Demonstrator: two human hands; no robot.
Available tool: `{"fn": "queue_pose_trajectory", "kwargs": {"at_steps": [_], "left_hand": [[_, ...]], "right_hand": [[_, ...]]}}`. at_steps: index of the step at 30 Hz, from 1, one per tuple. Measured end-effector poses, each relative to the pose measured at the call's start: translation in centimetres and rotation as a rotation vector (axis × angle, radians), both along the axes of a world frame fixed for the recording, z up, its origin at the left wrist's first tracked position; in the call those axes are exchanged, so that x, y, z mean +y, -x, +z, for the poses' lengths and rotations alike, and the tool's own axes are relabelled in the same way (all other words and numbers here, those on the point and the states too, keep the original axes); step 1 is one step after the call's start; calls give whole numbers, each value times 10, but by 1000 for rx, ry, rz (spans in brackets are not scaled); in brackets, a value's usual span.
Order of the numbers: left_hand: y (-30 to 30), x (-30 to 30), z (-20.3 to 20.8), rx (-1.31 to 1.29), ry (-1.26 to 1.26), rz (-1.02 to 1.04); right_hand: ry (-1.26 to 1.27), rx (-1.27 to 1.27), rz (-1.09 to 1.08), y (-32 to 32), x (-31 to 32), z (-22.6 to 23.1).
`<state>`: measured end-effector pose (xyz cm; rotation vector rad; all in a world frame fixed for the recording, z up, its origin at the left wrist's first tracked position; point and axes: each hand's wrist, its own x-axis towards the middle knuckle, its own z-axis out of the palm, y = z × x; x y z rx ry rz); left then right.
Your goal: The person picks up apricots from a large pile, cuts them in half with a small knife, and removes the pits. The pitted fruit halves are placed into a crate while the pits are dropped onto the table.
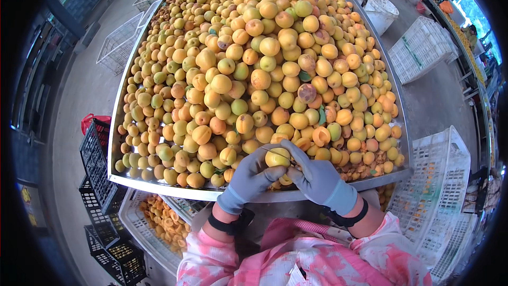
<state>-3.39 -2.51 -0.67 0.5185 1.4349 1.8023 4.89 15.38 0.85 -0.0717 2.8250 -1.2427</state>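
Note:
My left hand (253,177), in a grey-blue glove, is closed round a yellow apricot (277,158) just above the near edge of a metal-rimmed table (164,187). Against the fruit's right side my gloved right hand (320,179) is also closed, thumb and fingertips pinched together. A thin dark wire-like strip (286,154) runs from the right fingers across the apricot; its full shape is hidden. Whole apricots (270,47) in yellow, orange and green lie heaped beyond both hands. An opened apricot (320,136) lies just past the right hand.
Below the table at left, a white crate (131,217) holds apricot halves (164,223). Black crates (96,153) stand farther left. White crates (436,175) flank the right side, with a white bucket (381,11) farther back. Fruit scraps (360,171) lie at the near right corner.

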Motion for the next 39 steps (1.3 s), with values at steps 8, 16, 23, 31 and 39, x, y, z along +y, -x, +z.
{"fn": "queue_pose_trajectory", "kwargs": {"at_steps": [8, 16, 23, 31, 39], "left_hand": [[-9, 7, -30, -228, -128, 173], [-2, 3, -6, 102, -8, 96], [-11, 8, -12, -261, -45, 182], [-1, -2, -11, 78, 50, 116], [-10, 9, -18, -279, -78, 174]], "right_hand": [[94, 207, -62, 7, -9, -18], [92, 102, 32, 4, 0, -20], [60, 176, -78, 8, -10, -29], [89, 84, 15, 3, -5, -22], [59, 141, -98, 6, -14, -30]]}}
